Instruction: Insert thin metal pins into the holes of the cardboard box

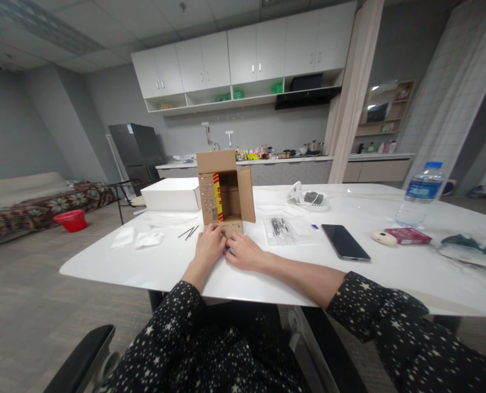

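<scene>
An open cardboard box stands on the white table, its opening facing me and its flaps spread. Rows of small studs dot its left flap and the lower front flap. My left hand is closed over the left part of that front flap. Close beside it, my right hand has its fingers bent together at the flap's near edge; what they pinch is hidden. Thin metal tools lie left of my hands. To the right is a clear plastic case with small dark metal pieces.
Behind the box are a white carton on the left and a small white fan on the right. Crumpled tissues lie at left. A phone, a magenta box and a water bottle are at right.
</scene>
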The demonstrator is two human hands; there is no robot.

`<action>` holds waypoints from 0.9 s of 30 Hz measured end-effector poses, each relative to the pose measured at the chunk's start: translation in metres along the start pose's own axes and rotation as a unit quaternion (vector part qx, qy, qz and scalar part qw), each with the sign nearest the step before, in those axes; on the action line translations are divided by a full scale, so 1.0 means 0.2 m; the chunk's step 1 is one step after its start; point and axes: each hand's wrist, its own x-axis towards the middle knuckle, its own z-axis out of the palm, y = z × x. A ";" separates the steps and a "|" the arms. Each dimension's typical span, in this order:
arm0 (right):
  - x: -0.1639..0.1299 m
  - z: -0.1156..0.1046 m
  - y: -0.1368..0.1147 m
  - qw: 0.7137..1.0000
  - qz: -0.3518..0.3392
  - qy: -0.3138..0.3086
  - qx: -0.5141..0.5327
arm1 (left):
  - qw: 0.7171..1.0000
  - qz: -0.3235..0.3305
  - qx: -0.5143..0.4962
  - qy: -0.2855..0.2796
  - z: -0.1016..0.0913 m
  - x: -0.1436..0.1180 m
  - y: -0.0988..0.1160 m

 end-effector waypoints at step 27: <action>0.00 -0.01 -0.01 1.000 0.002 0.001 -0.004 | 1.000 -0.008 0.006 -0.001 0.00 0.00 0.00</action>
